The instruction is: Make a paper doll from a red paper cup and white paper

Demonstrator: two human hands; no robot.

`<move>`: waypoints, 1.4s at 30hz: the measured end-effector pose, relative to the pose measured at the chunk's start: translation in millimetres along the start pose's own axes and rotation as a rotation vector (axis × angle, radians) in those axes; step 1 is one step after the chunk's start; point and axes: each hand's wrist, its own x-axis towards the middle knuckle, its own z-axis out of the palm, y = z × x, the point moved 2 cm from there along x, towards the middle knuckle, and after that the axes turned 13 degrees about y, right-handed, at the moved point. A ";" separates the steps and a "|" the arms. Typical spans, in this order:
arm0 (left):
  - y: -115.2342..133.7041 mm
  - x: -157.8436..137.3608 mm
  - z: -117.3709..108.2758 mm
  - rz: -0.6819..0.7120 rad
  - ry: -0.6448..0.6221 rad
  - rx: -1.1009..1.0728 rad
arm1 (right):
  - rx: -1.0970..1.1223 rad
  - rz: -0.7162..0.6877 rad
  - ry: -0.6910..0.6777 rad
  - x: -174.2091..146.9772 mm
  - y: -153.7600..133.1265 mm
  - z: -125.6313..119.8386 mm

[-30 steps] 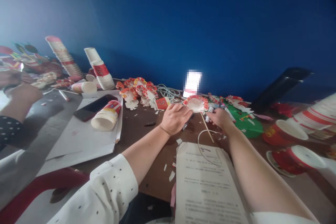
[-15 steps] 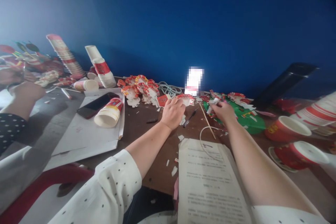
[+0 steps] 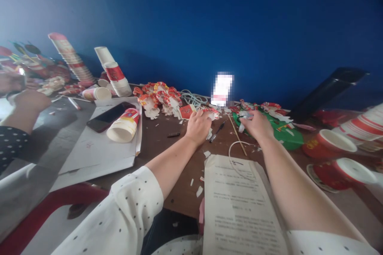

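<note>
A heap of cut paper cups sat left of the left fingers, with 1 red paper piece closer to them. The left hand was palm down, its fingers bent and close together. I could not tell if they had hold of anything. Just past those fingertips, on their right, lay the cut paper cup, partly hidden by the hand. It looked light and a bit stiff, and I think it would bend or rip if squeezed hard, so its round edge would be the best place to grab. Its wide way seemed to run left to right. I could not tell which way its open side faced.

Between the 2 hands were 1 pen and 1 thin stick. The stick's near end leaned to the right.

The right hand had its thumb and fingers nearly together, and they seemed to pinch a small pale thing at their tips. It looked light and hard, maybe smooth, and good to hold by its middle. It was too blurry to tell where it pointed. Right of those fingers lay a green sheet.
</note>
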 end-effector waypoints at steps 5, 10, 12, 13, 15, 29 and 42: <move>0.0 -1.5 3.7 -0.014 0.033 -0.003 | -0.010 -0.100 -0.073 -8.2 -22.1 -13.4; 0.7 -1.7 3.9 -0.001 0.010 -0.004 | -0.085 -0.461 -0.189 -26.9 -45.4 1.1; 1.2 -1.7 3.0 0.005 0.002 0.001 | -0.181 -0.508 -0.223 -32.9 -49.8 8.9; 1.3 -1.8 2.6 0.004 0.002 0.005 | -0.223 -0.522 -0.234 -34.9 -51.5 10.7; 0.9 -1.9 2.3 -0.002 0.012 0.012 | -0.284 -0.556 -0.256 -37.5 -54.5 9.0; -4.8 -4.1 9.6 -0.035 -0.039 -0.052 | -0.221 -0.656 -0.419 -37.1 -47.7 3.3; 7.5 -10.6 1.7 -0.034 -0.121 -0.085 | 0.470 -0.254 -0.400 -33.3 -61.7 -49.6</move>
